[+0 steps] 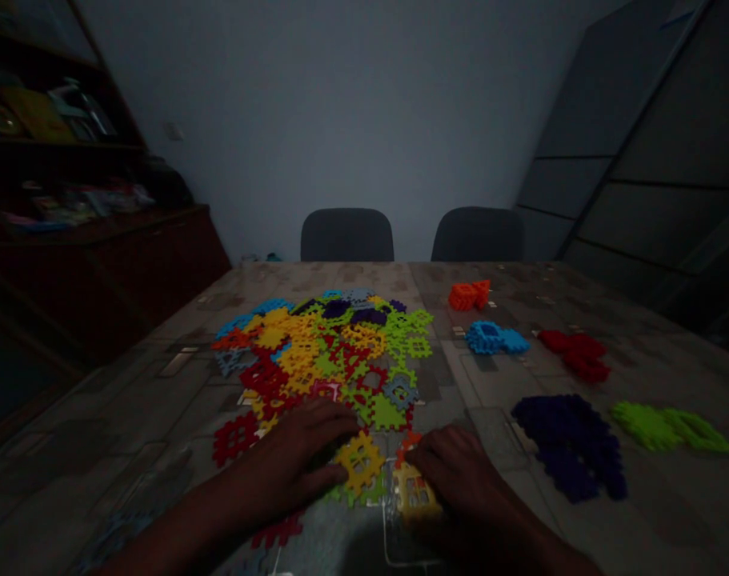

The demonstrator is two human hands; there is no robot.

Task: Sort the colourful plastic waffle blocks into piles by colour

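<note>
My left hand (307, 444) reaches in over the near end of a mixed heap of notched plastic building tiles (301, 352). Its thumb and fingers close on the edge of a yellow tile (364, 474) with a cross-shaped lattice. Beneath that tile lies a light green tile (373, 492). To the right, my right hand (460, 464) has its fingers curled round a yellow window-patterned tile (413, 494), held tilted near the tabletop. An orange tile (407, 448) shows just beyond those fingertips. The right palm's underside is dark and hidden.
Sorted groups lie on the right: orange tiles (469, 295), blue tiles (494, 338), red tiles (575, 354), dark purple tiles (571, 444) and light green tiles (670, 426). Two grey chairs (347, 234) stand behind the patterned table (178, 416). Shelves (70, 144) are at left.
</note>
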